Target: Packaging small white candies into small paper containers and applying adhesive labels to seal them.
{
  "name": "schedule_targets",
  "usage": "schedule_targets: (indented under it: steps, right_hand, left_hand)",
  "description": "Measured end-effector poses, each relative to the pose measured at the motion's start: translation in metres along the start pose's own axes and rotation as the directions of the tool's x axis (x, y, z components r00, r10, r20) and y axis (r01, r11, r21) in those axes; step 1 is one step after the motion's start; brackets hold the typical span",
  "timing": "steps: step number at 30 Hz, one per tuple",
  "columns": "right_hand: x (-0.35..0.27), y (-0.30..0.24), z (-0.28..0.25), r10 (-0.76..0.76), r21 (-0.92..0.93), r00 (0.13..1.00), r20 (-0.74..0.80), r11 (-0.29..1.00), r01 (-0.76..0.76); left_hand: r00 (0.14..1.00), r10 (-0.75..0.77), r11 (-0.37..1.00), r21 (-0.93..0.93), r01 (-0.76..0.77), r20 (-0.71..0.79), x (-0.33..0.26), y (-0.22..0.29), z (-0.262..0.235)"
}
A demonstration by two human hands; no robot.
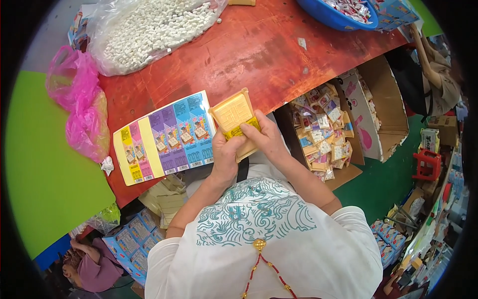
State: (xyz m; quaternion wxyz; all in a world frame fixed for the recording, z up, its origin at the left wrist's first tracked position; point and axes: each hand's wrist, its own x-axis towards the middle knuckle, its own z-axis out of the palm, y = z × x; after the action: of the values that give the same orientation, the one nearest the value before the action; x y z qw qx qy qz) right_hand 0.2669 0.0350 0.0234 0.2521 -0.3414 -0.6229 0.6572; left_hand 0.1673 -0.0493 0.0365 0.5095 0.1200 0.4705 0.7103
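Observation:
Just beyond my body, over the table's front edge, both hands hold a cream-yellow molded plastic tray (232,110) with a raised pattern. A bright yellow label (238,130) lies across its middle. My left hand (225,158) grips the tray's left side, its thumb near the label. From the right, my right hand (269,138) presses its thumb on the label, with the fingers behind the tray. To the left on the table lies a sheet of stickers (172,137) in blue, purple, pink and yellow, with a bare cream strip where the backing shows.
A clear bag of small white pieces (154,37) and a pink plastic bag (82,109) rest on the red table (259,50). A blue basin (318,11) holds small packets. At right, a cardboard box (351,149) contains many packed trays. People sit at lower left and upper right.

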Motion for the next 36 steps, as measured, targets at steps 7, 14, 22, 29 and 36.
schedule_targets:
  steps: [7, 14, 22, 29, 36]
  right_hand:
    - [0.010, 0.019, -0.005, 0.120, 0.329, 0.991, 0.051, 0.935, -0.130]
    - [0.002, 0.011, -0.015, 0.163, 0.464, 0.977, 0.141, 0.861, -0.210]
    - [-0.011, 0.015, -0.022, 0.119, 0.351, 0.989, 0.093, 0.925, -0.144]
    - [-0.020, 0.013, -0.030, 0.164, 0.650, 0.983, 0.078, 0.740, -0.175]
    - [-0.025, 0.030, -0.040, 0.123, 0.593, 0.991, 0.044, 0.796, -0.125]
  left_hand:
    - [0.994, -0.079, 0.992, -0.093, 0.086, 0.075, 0.004, -0.001, -0.007]
    - [0.996, -0.074, 0.985, -0.153, 0.080, 0.044, 0.007, 0.001, -0.003]
    - [0.975, -0.104, 0.993, -0.031, 0.112, 0.198, 0.008, -0.006, -0.008]
    - [0.967, -0.130, 0.991, 0.006, 0.132, 0.220, 0.007, -0.011, -0.001]
    - [0.954, -0.181, 0.983, 0.005, 0.185, 0.238, 0.011, -0.023, 0.004]
